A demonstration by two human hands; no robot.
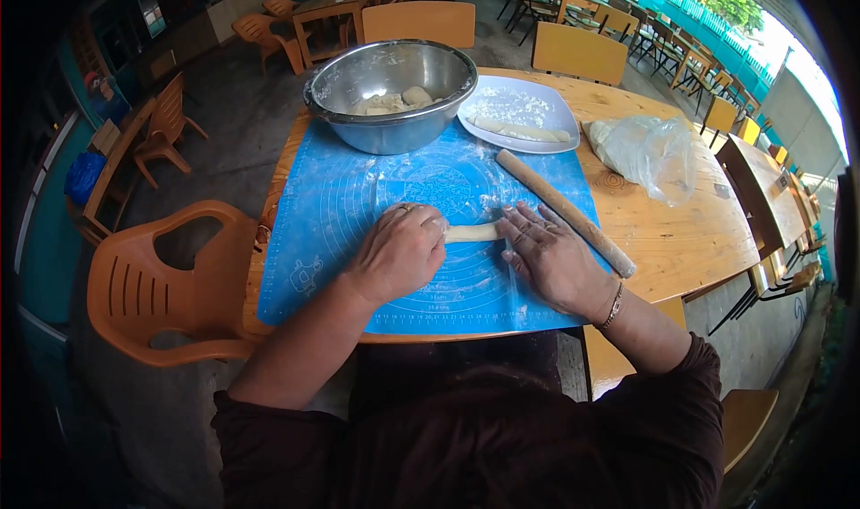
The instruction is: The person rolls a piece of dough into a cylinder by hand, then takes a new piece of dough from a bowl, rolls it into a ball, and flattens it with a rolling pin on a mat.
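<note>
Curled over the left end of a pale dough strip (472,233), the left hand (405,245) is partly closed, its fingers bent down; how firmly it grips cannot be told. The right hand (554,260) is more open, palm down, fingers slightly parted and fingertips at the strip's other end. Smooth, soft-looking and narrow, the strip lies crosswise between them on a blue printed mat (336,187), streaked with white powder.

Beyond the hands, a shiny round metal bowl (385,137) with a rolled rim holds lumpy pale dough (399,103). Just right of it, a white plate (554,106) with rounded corners carries loose powder and a long dough roll (520,131) along its near side. A brown cylindrical rolling pin (564,212), dusted pale, slants from near the plate past the right hand, reaching over the mat's right edge. A crumpled translucent bag (658,155) sits on the grained wooden table (694,240).

Open matting stretches from the left hand to the mat's left edge, with more between hands and bowl. Rightward room is narrower, bounded by the pin; the mat's near edge runs close to the table's.
</note>
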